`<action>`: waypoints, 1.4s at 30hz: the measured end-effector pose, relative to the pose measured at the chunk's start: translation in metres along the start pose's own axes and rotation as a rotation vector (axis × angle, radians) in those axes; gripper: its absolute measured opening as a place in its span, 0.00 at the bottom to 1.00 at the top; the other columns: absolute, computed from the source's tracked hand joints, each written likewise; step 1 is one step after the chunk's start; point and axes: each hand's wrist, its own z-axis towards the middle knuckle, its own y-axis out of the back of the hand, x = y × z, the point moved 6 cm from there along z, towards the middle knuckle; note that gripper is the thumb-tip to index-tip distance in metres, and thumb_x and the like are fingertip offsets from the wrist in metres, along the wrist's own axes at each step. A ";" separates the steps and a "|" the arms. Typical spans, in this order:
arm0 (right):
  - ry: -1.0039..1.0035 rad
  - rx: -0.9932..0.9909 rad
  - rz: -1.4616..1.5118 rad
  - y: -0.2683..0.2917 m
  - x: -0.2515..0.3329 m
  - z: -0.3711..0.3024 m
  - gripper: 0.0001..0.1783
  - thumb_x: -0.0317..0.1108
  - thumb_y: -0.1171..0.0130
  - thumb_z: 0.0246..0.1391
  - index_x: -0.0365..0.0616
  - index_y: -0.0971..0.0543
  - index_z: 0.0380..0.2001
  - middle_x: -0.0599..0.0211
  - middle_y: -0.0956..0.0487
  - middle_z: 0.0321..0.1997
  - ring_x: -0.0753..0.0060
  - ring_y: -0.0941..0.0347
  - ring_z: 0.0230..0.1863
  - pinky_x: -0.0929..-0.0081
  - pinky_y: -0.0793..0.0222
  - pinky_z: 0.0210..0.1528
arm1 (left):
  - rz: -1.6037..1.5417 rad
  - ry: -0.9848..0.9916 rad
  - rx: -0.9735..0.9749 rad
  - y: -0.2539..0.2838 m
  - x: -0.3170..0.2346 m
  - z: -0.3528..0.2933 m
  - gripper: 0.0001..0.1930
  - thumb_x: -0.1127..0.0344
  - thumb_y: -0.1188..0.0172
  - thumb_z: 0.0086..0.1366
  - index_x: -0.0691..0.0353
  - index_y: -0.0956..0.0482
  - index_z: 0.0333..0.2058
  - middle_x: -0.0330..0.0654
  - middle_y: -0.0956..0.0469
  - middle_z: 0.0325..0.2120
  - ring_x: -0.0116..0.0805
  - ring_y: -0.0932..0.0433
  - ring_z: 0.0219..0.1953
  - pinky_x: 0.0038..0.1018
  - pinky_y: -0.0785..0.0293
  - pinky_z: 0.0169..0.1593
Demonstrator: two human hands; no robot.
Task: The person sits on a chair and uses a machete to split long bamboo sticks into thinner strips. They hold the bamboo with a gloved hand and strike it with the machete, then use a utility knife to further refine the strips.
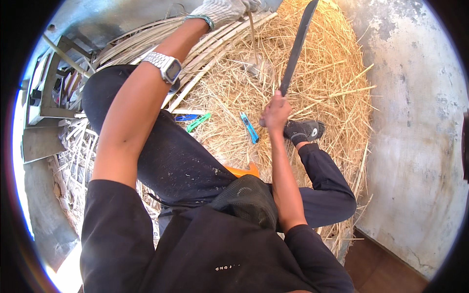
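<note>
Bamboo strips (215,46) lie bundled at our upper left, long axes running from lower left toward upper right across the straw pile (322,83). Our gloved left hand (220,10) sits on their far end, fingers curled around a thin strip, nearer to them than our right hand (275,111), which is fisted on the long knife (296,49), blade pointing up and away beside the bundle.
</note>
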 end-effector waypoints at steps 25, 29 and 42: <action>-0.343 -0.006 -0.602 0.044 -0.134 0.007 0.28 0.52 0.45 0.62 0.37 0.28 0.20 0.65 0.32 0.11 0.67 0.38 0.08 0.64 0.42 0.12 | 0.153 -0.049 -0.063 -0.016 -0.005 0.002 0.14 0.58 0.43 0.66 0.64 0.17 0.32 0.47 0.18 0.25 0.38 0.20 0.30 0.33 0.22 0.38; -0.644 0.161 -0.087 0.028 -0.116 -0.007 0.26 0.54 0.43 0.60 0.43 0.30 0.20 0.71 0.35 0.10 0.72 0.40 0.08 0.66 0.42 0.11 | -0.073 0.094 -0.007 -0.023 0.024 0.020 0.12 0.63 0.41 0.69 0.65 0.18 0.45 0.42 0.17 0.31 0.28 0.19 0.34 0.26 0.17 0.42; 0.264 -0.154 -0.425 0.017 -0.028 -0.008 0.29 0.52 0.45 0.64 0.44 0.34 0.15 0.66 0.31 0.11 0.70 0.32 0.10 0.66 0.36 0.15 | -0.053 0.139 -0.058 -0.012 0.032 0.010 0.18 0.53 0.38 0.69 0.62 0.18 0.45 0.44 0.15 0.33 0.30 0.16 0.36 0.25 0.17 0.43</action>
